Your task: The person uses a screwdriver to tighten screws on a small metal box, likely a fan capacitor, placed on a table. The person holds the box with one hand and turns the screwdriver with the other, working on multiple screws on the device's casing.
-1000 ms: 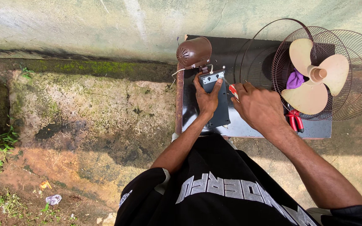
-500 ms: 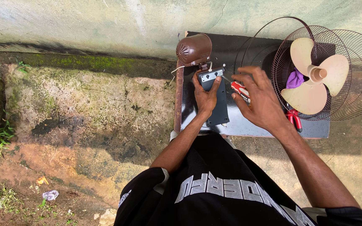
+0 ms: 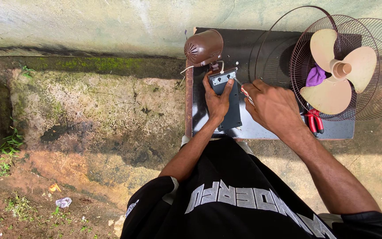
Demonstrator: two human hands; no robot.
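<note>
My left hand (image 3: 218, 98) presses down on a dark flat fan base (image 3: 232, 113) lying on a small black table (image 3: 266, 131). A brown motor housing (image 3: 203, 46) is attached at the base's far end, with a thin wire beside it. My right hand (image 3: 271, 104) grips a red-handled screwdriver (image 3: 245, 92), and its tip points at the top of the base near my left thumb.
A cream fan blade (image 3: 338, 71) rests in a dark wire grille (image 3: 379, 104) at the table's right, with a purple cloth (image 3: 315, 75) under it. Red-handled pliers (image 3: 315, 121) lie by the grille. A second wire guard leans nearby. Mossy concrete and a wall surround the table.
My right hand has moved left with the screwdriver, bringing its tip toward the top of the base. My left hand stays on the base.
</note>
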